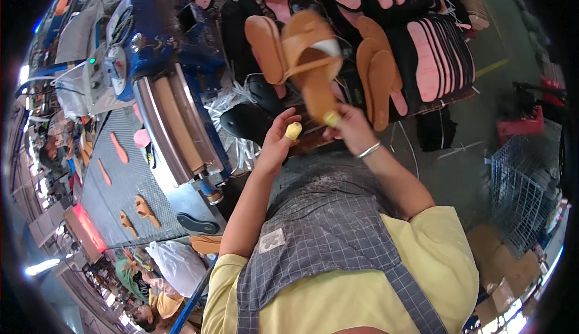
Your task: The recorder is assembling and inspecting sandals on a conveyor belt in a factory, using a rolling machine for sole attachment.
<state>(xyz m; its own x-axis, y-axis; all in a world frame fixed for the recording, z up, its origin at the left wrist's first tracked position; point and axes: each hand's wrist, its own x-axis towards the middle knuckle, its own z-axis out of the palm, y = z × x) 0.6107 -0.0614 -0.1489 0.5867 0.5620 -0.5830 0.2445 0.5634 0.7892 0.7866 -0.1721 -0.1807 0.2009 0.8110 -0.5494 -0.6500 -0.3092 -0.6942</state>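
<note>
My right hand (356, 130), with a silver bangle at its wrist, is closed on the near end of a tan sandal (318, 93). The sandal is blurred and points away from me, its strap crossing the middle. To the left of it, my left hand (278, 138) has its fingers apart and nothing in them. Yellow wraps cover a digit on each hand. Tan soles (265, 47) lie just left of the sandal's far end, and more tan soles (381, 78) lie to its right. Dark soles (247, 117) are beside my left hand.
Rows of pink and black soles (429, 63) fill the bench's far side. A blue roller machine (172, 117) stands at left, beside a dark mesh conveyor (108, 195) carrying sandals (145, 210). A wire cage (522, 183) stands right. Another person (163, 304) is at lower left.
</note>
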